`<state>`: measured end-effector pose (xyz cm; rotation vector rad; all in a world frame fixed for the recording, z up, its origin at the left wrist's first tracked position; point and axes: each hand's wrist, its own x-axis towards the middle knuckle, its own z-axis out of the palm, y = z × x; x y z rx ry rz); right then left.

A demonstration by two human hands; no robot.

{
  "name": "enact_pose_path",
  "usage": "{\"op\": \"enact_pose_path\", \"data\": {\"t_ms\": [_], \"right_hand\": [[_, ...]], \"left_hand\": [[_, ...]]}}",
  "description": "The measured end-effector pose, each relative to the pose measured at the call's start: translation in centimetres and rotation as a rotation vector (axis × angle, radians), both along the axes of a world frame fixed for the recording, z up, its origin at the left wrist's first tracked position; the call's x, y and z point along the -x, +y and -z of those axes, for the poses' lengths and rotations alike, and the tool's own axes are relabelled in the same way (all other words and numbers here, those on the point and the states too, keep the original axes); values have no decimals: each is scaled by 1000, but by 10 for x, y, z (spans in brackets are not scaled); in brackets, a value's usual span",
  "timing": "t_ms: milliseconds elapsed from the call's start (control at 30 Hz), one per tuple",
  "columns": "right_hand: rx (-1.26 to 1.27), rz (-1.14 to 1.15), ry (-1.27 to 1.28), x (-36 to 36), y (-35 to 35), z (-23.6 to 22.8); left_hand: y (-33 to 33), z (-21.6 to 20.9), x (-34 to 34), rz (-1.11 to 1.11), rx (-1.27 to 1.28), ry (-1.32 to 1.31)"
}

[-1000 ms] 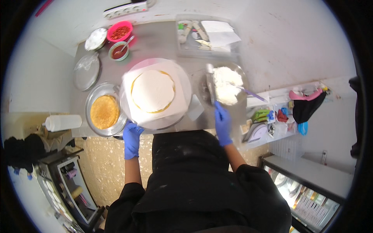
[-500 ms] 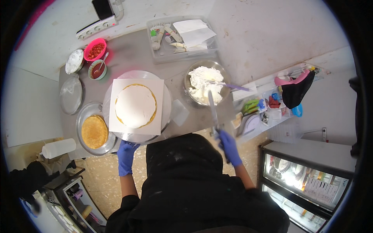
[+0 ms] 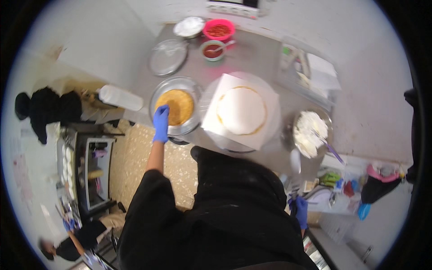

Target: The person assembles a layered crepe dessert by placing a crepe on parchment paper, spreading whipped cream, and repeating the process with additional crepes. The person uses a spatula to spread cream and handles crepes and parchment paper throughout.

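Note:
My left hand (image 3: 161, 123), in a blue glove, reaches over the near left edge of a round golden sponge cake layer (image 3: 181, 108). Its fingers are drawn together on that edge, their tips partly hidden. The layer lies in a round metal pan (image 3: 192, 86). Low on the right, my gloved right hand (image 3: 300, 211) grips the dark handle of an icing spatula (image 3: 295, 182), whose metal blade is blurred. Between the hands, a white-frosted cake layer (image 3: 242, 110) with a golden rim sits on a square white board (image 3: 217, 118), on a round turntable (image 3: 273, 90).
A metal bowl of white cream (image 3: 310, 134) with a purple-handled tool stands right. Behind are a pink bowl of chopped red fruit (image 3: 219, 30), a bowl of red sauce (image 3: 213, 50) and a plastic tray (image 3: 288, 76). A white bottle (image 3: 120, 97) lies left. Another person (image 3: 81, 238) works lower left.
My left hand has moved from below the turntable to the sponge layer. My right hand has drawn back from the cream bowl with the spatula. The view has swung left.

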<state>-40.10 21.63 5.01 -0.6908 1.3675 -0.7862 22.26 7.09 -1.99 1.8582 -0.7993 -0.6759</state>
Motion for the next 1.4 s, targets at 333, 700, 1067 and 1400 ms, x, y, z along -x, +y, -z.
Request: {"op": "enact_pose_path", "data": {"t_ms": [333,700,1067,1400], "right_hand": [[453,41,35,-169,-194,8],[468,190,18,-188,-194,24],[454,216,17,-180,-204,20],[461,229,-32,-177,-203,21]], "left_hand": [[-27,30,-50,-76,-377,-846],[-29,38,-61,-137,-241,-787],[-31,40,-56,-154,-98,-759],[-22,39,-46,-17,-168,-1319]]}}
